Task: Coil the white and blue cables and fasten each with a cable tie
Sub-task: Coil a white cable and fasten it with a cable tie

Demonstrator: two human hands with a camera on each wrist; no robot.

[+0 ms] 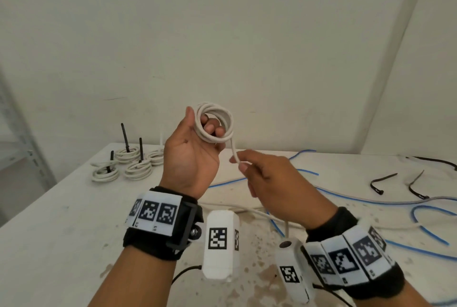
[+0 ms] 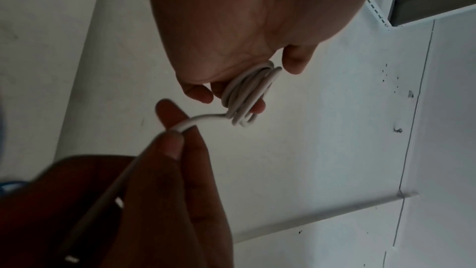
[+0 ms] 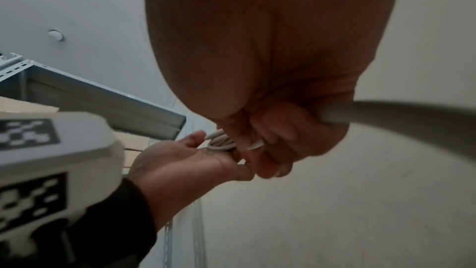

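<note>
Left hand [image 1: 190,158] is raised above the table [image 1: 61,220], palm toward the camera, fingers curled thru a white cable coil [image 1: 214,122] w/ several loops, thumb up beside it. Right hand [image 1: 267,183] sits just below & right, thumb & forefinger pinched on the cable's loose tail where it drops from the coil. Blue cables [image 1: 371,201] lie loose across the table's right side, near black cable ties [image 1: 382,182]. Far left: four finished white coils [image 1: 123,166], each w/ a black tie sticking up.
</note>
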